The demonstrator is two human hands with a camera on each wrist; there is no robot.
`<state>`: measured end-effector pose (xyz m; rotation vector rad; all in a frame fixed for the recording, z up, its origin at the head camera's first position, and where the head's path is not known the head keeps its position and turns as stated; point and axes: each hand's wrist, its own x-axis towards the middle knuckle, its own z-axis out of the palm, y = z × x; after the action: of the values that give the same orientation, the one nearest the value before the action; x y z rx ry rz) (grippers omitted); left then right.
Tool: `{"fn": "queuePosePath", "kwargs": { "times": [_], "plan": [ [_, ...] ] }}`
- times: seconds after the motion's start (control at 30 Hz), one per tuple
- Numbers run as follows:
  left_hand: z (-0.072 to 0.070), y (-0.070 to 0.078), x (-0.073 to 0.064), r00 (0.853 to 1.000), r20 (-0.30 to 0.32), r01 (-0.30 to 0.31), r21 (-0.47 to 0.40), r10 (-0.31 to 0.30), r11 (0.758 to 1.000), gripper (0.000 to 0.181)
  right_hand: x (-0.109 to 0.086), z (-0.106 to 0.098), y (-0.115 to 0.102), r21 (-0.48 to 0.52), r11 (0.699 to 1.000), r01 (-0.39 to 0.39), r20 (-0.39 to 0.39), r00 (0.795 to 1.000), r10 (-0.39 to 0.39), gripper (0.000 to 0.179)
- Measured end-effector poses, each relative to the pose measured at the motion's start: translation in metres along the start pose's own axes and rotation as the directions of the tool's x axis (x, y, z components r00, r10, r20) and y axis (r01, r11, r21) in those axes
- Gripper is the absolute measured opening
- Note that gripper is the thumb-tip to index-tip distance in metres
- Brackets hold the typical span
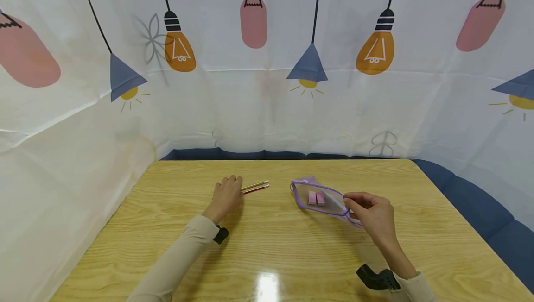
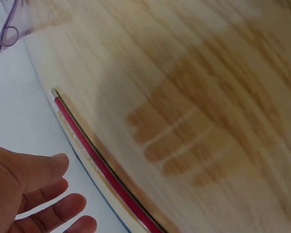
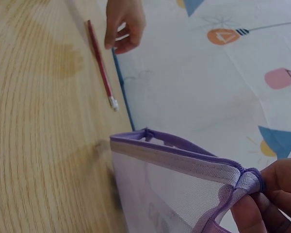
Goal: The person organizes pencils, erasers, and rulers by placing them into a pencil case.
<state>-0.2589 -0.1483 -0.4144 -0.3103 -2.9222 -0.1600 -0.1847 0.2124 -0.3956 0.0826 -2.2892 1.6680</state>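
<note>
My left hand [image 1: 227,195] hovers over two pencils at the left of the table, its fingers loosely bent and apart from the thumb in the left wrist view. One is a red pencil [image 2: 102,165]; beside it lies a gold-toned pencil [image 1: 255,185]. In the head view the hand hides their near ends. At the right, my right hand [image 1: 373,214] pinches the corner of a clear mesh zip pouch [image 3: 160,174] with purple edging. The pouch's mouth gapes toward the left hand. Inside it lie two pink erasers [image 1: 312,198] and a pale flat piece [image 1: 333,201].
The wood-grain table [image 1: 267,237] stretches out in front of me. A white curtain [image 1: 258,107] printed with lamps hangs behind it and along the left. Dark blue padding [image 1: 471,200] borders the table's right side and back.
</note>
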Motion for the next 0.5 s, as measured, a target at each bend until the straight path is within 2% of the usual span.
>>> {"fn": "queuePosePath", "kwargs": {
  "times": [0.27,0.5],
  "plan": [
    [0.006,-0.005,0.0,0.999,0.048,-0.014,-0.013,0.015,1.0,0.011,0.0,0.0,-0.001,0.008,1.0,-0.013,-0.004,1.0,0.013,0.024],
    [0.014,-0.01,-0.003,0.997,0.018,-0.07,-0.019,0.07,0.997,0.011,0.0,0.001,0.001,0.01,1.0,-0.019,-0.007,1.0,0.019,0.024]
  ]
}}
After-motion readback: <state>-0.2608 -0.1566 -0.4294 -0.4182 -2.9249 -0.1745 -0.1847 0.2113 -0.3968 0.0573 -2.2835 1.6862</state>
